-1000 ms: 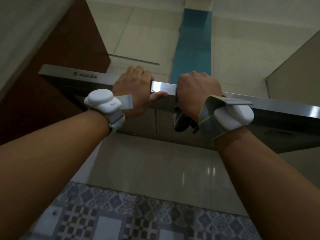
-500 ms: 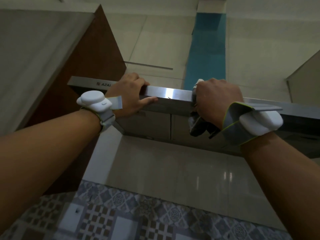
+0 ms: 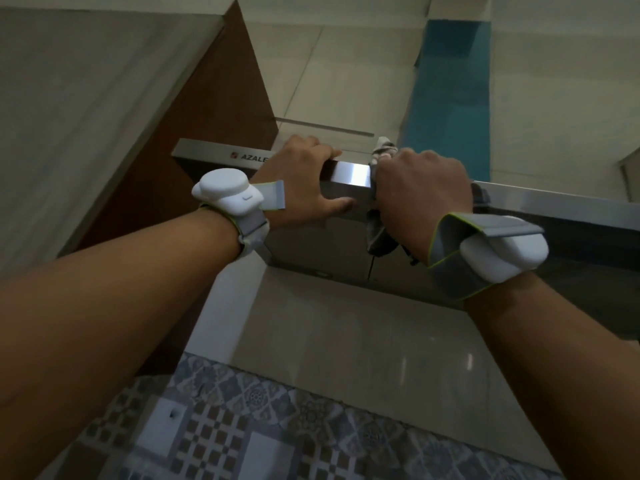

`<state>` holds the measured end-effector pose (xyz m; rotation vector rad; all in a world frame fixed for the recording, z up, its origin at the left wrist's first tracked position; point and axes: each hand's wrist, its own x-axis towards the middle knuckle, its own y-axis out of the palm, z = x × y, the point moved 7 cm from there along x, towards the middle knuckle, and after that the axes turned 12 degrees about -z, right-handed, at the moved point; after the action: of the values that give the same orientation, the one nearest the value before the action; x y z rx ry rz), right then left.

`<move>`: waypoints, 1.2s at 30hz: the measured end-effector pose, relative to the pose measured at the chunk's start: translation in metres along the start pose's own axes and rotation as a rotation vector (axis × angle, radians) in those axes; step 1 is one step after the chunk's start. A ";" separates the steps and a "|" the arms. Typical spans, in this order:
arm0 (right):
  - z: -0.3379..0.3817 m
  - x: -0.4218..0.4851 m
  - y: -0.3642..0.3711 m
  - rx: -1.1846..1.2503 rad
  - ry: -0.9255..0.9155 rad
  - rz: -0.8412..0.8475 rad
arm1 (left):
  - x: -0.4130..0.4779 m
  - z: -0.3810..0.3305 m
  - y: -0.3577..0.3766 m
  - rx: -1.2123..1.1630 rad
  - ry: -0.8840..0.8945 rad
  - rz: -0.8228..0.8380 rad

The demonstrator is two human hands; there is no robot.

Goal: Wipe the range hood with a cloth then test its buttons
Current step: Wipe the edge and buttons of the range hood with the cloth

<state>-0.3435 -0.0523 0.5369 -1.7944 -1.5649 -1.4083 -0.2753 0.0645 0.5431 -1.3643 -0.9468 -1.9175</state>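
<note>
- Brushed steel forms the front strip of the range hood (image 3: 350,175), which runs across the middle of the view, above a glossy pale wall and a band of patterned tiles (image 3: 242,427).
- The left hand (image 3: 301,183) grips that strip. Its fingers curl over the top edge and its thumb lies along the lower front face.
- The right hand (image 3: 420,194) grips a grey cloth (image 3: 379,237) in a closed fist and presses it against the strip just beside the left hand.
- A tuft of the cloth pokes up above the knuckles and a fold hangs below the palm.
- Only a short stretch of bare steel shows between the two hands.
- Both hands' fingertips are hidden behind the hood's top edge, and most of the cloth is covered by the fist.
- The printed logo (image 3: 249,156) reads "AZALE" before the left hand covers the rest.
- The hood's right end runs out of the picture, and its underside is dark and hard to make out.
- Each wrist carries a white device on a grey strap (image 3: 227,195).
- A brown cabinet side (image 3: 214,109) stands to the left of the hood.
- Compared with half a second ago, the fist with the cloth sits closer to the left hand, so the bare gap is narrower.
- More cloth now shows above the knuckles.
- The left hand keeps the same hold.
- A second ago the whole logo was clear of it.
</note>
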 end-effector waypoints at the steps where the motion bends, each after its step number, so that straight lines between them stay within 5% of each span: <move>1: 0.006 0.000 0.000 0.005 -0.013 -0.012 | -0.001 0.001 -0.002 -0.022 -0.002 -0.001; 20: 0.024 -0.016 -0.007 0.350 -0.241 0.121 | 0.006 0.016 -0.019 -0.305 -0.317 0.181; 36: -0.083 -0.065 0.001 0.274 0.111 0.166 | 0.007 -0.011 -0.019 -0.142 -0.196 0.200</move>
<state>-0.3704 -0.1522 0.5181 -1.6137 -1.4378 -1.1358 -0.2988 0.0658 0.5433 -1.6874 -0.7424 -1.7512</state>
